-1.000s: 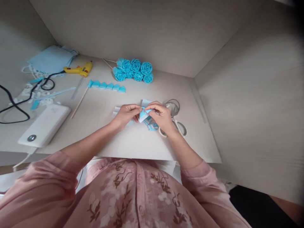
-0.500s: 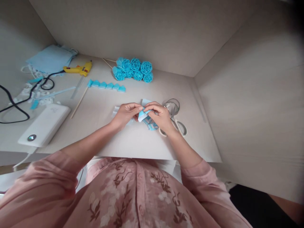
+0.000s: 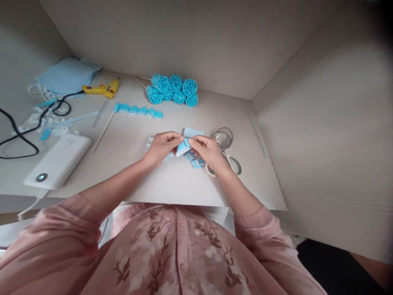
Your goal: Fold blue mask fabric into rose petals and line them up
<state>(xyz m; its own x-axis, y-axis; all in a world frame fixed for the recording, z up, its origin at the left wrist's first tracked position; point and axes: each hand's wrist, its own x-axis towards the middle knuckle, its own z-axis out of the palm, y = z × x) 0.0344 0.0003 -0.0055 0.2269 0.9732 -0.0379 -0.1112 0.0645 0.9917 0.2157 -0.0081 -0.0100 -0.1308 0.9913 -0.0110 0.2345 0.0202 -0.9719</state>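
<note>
A folded piece of blue-and-white mask fabric (image 3: 183,148) is pinched between my two hands over the table. My left hand (image 3: 164,148) is closed on its left side, thumb on top. My right hand (image 3: 208,149) is closed on its right side, with its thumb and fingertips near the left ones. Just behind lies a flat pale blue fabric piece (image 3: 193,132). Small folded blue pieces (image 3: 197,163) lie in a pile under my right hand. Beside that hand rest scissors (image 3: 235,164), partly hidden by the wrist, and a roll of clear tape (image 3: 225,137).
Blue fabric roses (image 3: 175,83) on sticks lie at the back. A row of folded petals (image 3: 137,110) extends from a wooden stick (image 3: 102,133). On the left are a yellow glue gun (image 3: 104,89), stacked face masks (image 3: 68,76), scraps (image 3: 55,125) and a white power bank (image 3: 58,160).
My right fingers have drawn back from over the fabric to a thumb pinch at its right side. The folded piece has tilted slightly and shifted a little left.
</note>
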